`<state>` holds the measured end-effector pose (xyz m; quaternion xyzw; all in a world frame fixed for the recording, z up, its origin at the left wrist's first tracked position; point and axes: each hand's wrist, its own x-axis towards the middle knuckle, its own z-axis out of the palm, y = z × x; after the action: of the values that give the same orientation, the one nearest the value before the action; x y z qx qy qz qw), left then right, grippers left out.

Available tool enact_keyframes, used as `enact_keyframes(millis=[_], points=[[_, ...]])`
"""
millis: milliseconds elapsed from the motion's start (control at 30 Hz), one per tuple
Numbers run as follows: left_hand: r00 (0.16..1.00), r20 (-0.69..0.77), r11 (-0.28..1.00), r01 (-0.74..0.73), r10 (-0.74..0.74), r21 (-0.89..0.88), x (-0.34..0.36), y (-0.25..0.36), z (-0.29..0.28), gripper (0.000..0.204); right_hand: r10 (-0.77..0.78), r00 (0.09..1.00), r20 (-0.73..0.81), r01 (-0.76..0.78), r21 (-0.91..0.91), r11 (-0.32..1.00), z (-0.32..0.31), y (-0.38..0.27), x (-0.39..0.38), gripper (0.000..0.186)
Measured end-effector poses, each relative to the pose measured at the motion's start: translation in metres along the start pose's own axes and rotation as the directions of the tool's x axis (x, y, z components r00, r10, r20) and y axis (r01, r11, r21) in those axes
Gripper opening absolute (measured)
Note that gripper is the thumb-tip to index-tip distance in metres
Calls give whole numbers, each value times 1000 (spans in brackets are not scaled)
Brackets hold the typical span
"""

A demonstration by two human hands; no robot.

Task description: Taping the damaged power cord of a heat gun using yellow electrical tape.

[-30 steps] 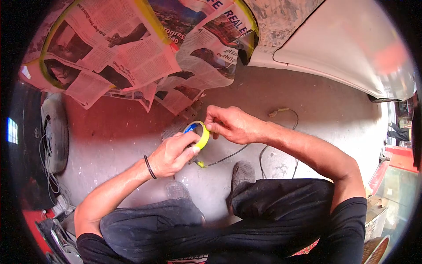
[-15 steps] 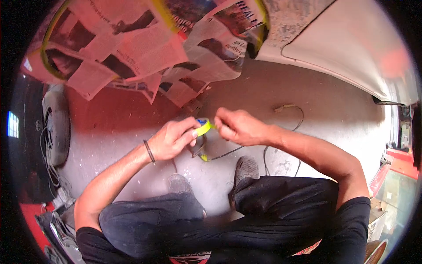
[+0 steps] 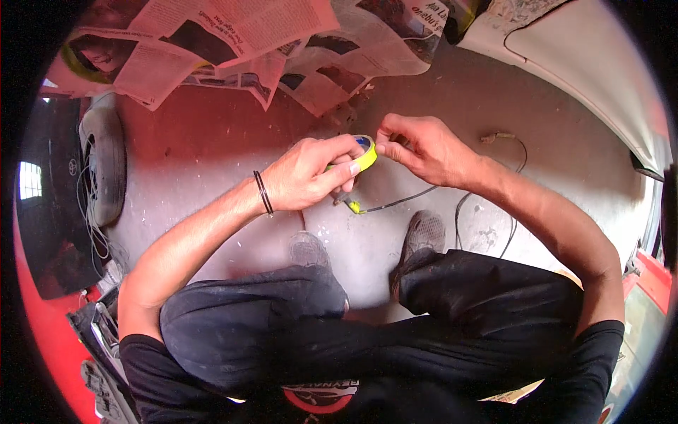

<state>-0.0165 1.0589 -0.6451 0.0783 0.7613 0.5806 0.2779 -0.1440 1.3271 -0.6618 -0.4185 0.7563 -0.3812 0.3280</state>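
Observation:
My left hand (image 3: 318, 169) is closed round a roll of fluorescent yellow tape (image 3: 366, 157) with a blue inner ring, tilted toward the right. My right hand (image 3: 417, 150) has its fingers curled in a pinch at the roll's right edge, where the tape seems held; its fingertips are partly hidden. Below the roll, a dark cord (image 3: 395, 200) with a bright yellow fitting (image 3: 354, 207) lies on the grey floor (image 3: 191, 184), near my shoes (image 3: 424, 233).
Newspaper sheets (image 3: 254, 35) cover a panel above, edged with yellow tape. A white car body panel (image 3: 572, 63) curves along the upper right. At left are a worn tyre (image 3: 106, 162), loose cables, and a glossy black panel (image 3: 49, 212). Another cord end (image 3: 494, 138) lies at right.
Both my hands and the tape roll have moved up and to the right in the picture. The surroundings have shifted too, with less of the newspapered panel now showing.

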Motion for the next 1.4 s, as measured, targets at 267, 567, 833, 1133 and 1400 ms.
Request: enact_keyframes(millis=[267, 567, 833, 1133, 1400], points=[[997, 77, 998, 10, -15, 58, 7, -11, 0, 32, -46, 991, 123, 70, -199, 977, -3, 17, -6, 24], [995, 23, 837, -92, 94, 540, 17, -51, -23, 41, 77, 989, 123, -37, -300, 953, -17, 46, -23, 21], [987, -110, 622, 15, 114, 783, 16, -29, -29, 29, 160, 973, 169, -148, -79, 986, -26, 73, -29, 30], [912, 5, 312, -145, 409, 939, 18, 46, -12, 16, 165, 986, -21, -165, -240, 957, -40, 57, -8, 78], [924, -70, 278, -40, 377, 960, 14, 64, -2, 20, -341, 925, -168, 328, -102, 939, -5, 1, 38, 61]])
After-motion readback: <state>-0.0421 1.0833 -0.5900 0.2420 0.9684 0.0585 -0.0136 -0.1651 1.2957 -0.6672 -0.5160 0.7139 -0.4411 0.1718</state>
